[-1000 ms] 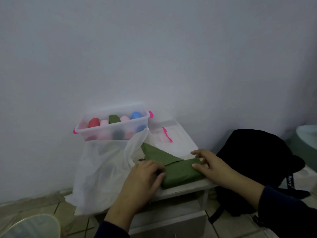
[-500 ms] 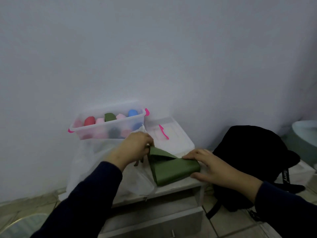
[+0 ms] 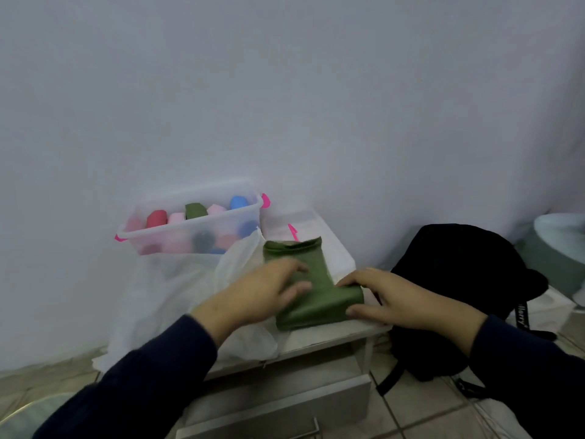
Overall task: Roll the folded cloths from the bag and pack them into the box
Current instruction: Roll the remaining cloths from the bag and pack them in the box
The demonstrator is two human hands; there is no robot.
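A green cloth (image 3: 319,296) lies folded on the small white table (image 3: 332,339), one flap reaching toward the wall. My left hand (image 3: 266,293) rests flat on its left part with straight fingers. My right hand (image 3: 392,299) holds the cloth's right end, fingers over the top and thumb against its near edge. Behind, a clear plastic box (image 3: 196,231) with pink latches holds several rolled cloths in red, pink, green and blue. A white plastic bag (image 3: 171,289) drapes over the table's left side, below the box.
The box's clear lid (image 3: 304,228) with a pink clip lies against the wall behind the cloth. A black backpack (image 3: 456,280) stands on the tiled floor to the right. The table has a drawer (image 3: 285,407) below. A pale basin (image 3: 560,236) sits at far right.
My left hand let go of the cloth's upper corner and came down flat on the cloth. The cloth's flap now lies stretched toward the wall. My right hand stayed at the right end.
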